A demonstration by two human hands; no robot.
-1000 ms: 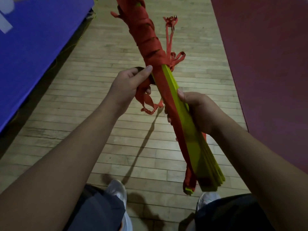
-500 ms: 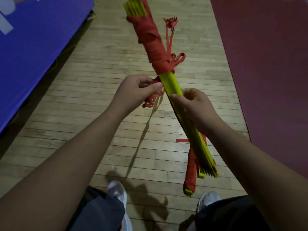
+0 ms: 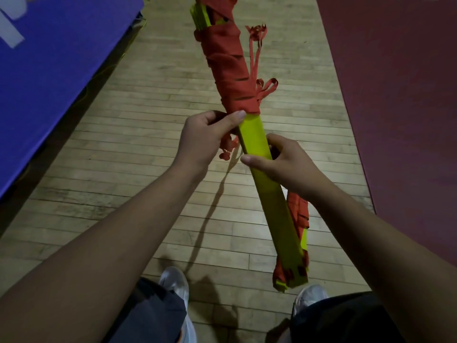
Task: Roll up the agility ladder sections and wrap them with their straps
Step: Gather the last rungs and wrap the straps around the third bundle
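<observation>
left hand (image 3: 202, 139) grips the loose red strap tail (image 3: 228, 147) at the edge of the wrapped part (image 3: 227, 70), and right hand (image 3: 289, 164) curls round the yellow rung bundle (image 3: 272, 206), held slanting above the wooden floor (image 3: 148, 120); within the last half second the bundle has turned from edge-on to flat face up, so i judge another strap turn is going round, with the lower half still bare
</observation>
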